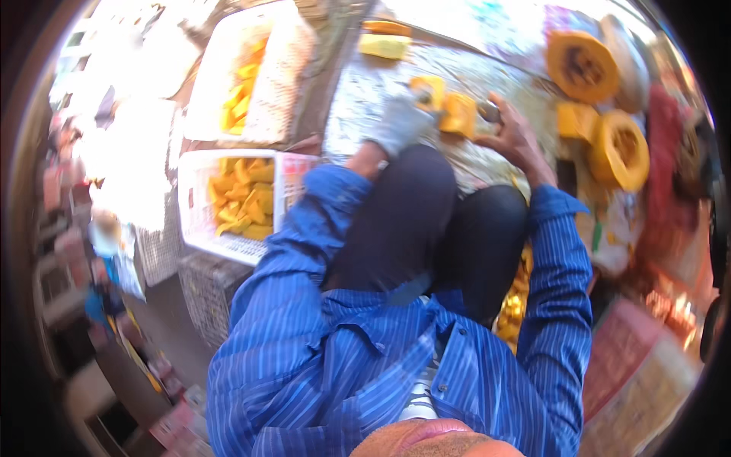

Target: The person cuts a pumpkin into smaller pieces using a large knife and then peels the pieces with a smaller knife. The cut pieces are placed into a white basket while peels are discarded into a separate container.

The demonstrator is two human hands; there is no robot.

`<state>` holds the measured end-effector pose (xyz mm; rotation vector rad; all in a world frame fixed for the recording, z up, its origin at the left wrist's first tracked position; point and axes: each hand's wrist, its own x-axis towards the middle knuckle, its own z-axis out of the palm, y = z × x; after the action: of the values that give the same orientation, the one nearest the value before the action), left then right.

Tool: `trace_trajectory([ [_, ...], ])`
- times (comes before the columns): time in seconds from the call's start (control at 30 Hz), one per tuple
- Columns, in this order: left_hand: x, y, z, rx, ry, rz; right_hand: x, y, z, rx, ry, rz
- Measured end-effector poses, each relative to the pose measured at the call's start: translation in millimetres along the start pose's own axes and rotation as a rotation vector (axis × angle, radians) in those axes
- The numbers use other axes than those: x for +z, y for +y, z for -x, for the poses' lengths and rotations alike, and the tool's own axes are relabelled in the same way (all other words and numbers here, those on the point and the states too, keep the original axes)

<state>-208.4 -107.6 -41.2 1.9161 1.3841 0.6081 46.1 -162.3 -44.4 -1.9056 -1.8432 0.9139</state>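
My left hand [402,123], in a light grey glove, is at the left side of two orange pumpkin chunks [458,114] on a wet, shiny work surface [365,103]. Blur hides its fingertips, so a hold cannot be told. My bare right hand [517,134] is at the chunks' right, thumb and fingers spread around a small dark rounded thing [489,111] that I cannot identify. Farther off lies a pale yellow piece [385,47] with an orange one behind it. Cut pumpkins with hollow centres [619,149] and another chunk [577,121] stand to the right.
Left of my knees, a white plastic crate [225,251] holds cut pumpkin pieces [245,197]. Beyond it is another crate [280,74] with orange pieces. More yellow-orange pieces [514,303] lie low beside my right knee. A larger cut pumpkin [582,65] stands at the far right.
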Motion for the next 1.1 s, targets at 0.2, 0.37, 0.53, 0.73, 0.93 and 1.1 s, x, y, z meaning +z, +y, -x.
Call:
trace_trajectory([
  [0.2, 27, -9, -6, -0.163, -0.353, -0.115, 43, 5, -33, -0.286, -0.004, 0.019],
  [0.37, 43, -13, -12, -0.249, -0.395, 0.090, 51, 3, -34, -0.075, -0.026, -0.384],
  [0.53, 45, 18, -15, -0.123, -0.153, 0.260, 25, 13, -29, 0.107, -0.088, -0.932],
  [0.73, 9, 118, 24, -0.105, -0.078, 0.445, -35, -69, 61, 0.018, 0.202, -0.911],
  [0.93, 16, 149, 88, 0.125, 0.100, 0.995, -23, -111, 142, -0.134, 0.461, -0.811],
  [1.1, 16, 157, 138, -0.123, -0.330, 1.359, 4, -107, 208, -0.092, 0.542, -0.944],
])
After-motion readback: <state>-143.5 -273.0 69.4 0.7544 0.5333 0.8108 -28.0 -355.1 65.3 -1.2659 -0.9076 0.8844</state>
